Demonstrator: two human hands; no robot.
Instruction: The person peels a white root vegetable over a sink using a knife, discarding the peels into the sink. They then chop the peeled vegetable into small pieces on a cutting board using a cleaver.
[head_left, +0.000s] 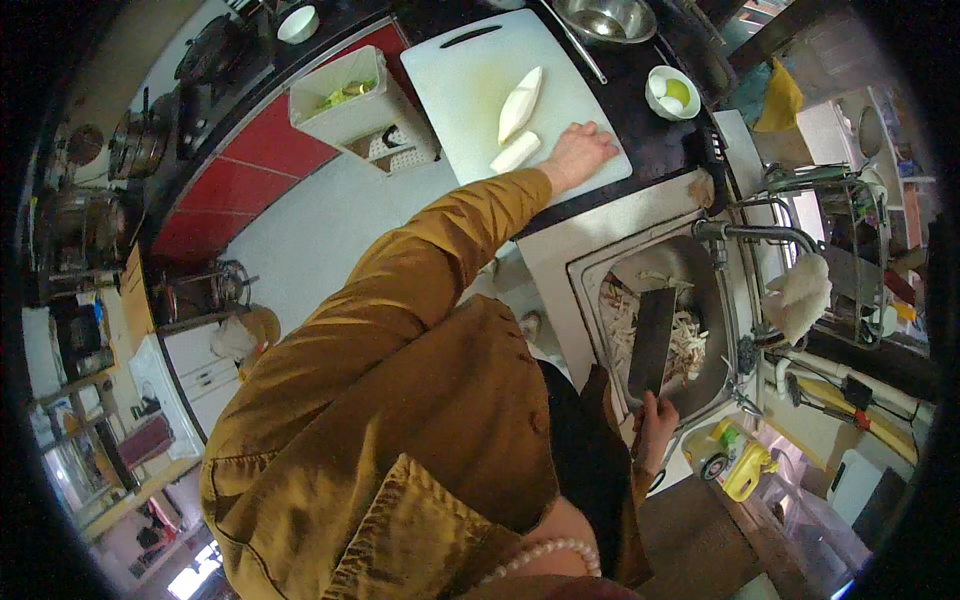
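Observation:
My left hand (581, 157) rests palm down, fingers bent, on the right part of a white plastic cutting board (469, 82); whether anything is under it is hidden. Beside it on the board lie a long, pointed peeled white vegetable (521, 105) and a shorter piece (515, 152). At the lower right, my right hand (656, 427) grips a cleaver (652, 337), its broad dark blade over the metal sink (694, 262). Beneath the blade, pale and reddish-brown shredded food pieces (688, 341) lie in the basin.
A pale bin (337, 124) with green scraps stands left of the board. A metal bowl (607, 19), a metal rod (574, 41) and a small white bowl (673, 94) are on the dark counter. The faucet (757, 231) and a yellow-capped bottle (727, 457) are by the sink.

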